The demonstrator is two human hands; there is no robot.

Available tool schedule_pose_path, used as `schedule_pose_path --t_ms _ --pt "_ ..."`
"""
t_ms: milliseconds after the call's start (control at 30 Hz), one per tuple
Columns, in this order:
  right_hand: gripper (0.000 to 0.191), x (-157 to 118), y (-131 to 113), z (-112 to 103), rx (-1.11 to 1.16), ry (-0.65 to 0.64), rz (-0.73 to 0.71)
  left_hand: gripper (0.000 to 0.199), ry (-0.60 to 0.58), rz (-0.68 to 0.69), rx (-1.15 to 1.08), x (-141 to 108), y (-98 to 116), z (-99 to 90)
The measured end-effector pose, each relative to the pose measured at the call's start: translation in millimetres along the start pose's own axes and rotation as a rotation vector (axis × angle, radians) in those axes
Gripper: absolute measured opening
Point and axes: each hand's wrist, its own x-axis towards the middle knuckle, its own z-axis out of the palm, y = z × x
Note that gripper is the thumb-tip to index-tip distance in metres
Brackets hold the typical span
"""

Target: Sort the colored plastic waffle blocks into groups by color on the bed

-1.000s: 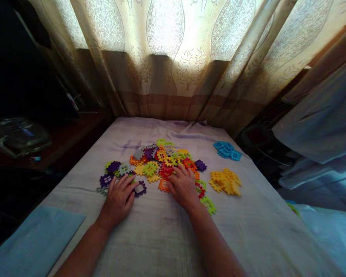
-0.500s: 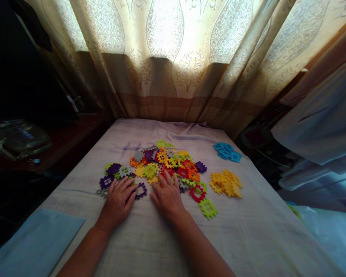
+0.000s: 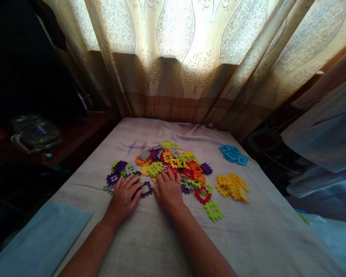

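My left hand (image 3: 124,196) lies palm down at the near left edge of a mixed pile of toothed, square plastic building tiles. Its fingers are stretched out and touch the tiles beneath them. Beside its fingertips are a grey window tile (image 3: 131,169) and a purple window tile (image 3: 113,178). Between the two hands sits a purple open-frame tile (image 3: 149,188). My right hand (image 3: 170,192) rests flat with fingers extended on the front of the pile, over a red tile (image 3: 173,172). Whatever lies under both palms is hidden.
To the right are a heap of yellow tiles (image 3: 233,186) and a heap of blue tiles (image 3: 233,154). A lime tile (image 3: 213,211) lies near the pile's right front. A folded light-blue cloth (image 3: 46,234) is at the left. A glass jug (image 3: 37,132) stands on the side table.
The camera view has turned slightly left, so the tiles and table appear further right. My hands stay at the pile's front edge, with the right fingers slightly closer together.
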Motion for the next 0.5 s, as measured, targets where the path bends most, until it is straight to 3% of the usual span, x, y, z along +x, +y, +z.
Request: schedule_pose_path --t_ms 300,400,500 --pt "0.013 -10.0 -3.6 -0.3 0.001 0.031 -0.020 0.027 -0.024 -0.018 -0.026 -0.6 0.2 -1.2" --pt "0.015 -11.8 -4.9 -1.7 0.011 0.030 -0.005 0.026 -0.022 -0.023 -0.033 -0.4 0.7 -2.0" --pt "0.029 -8.2 -5.0 -1.7 0.044 0.055 -0.016 0.027 -0.032 -0.033 -0.039 0.0 0.7 -2.0"
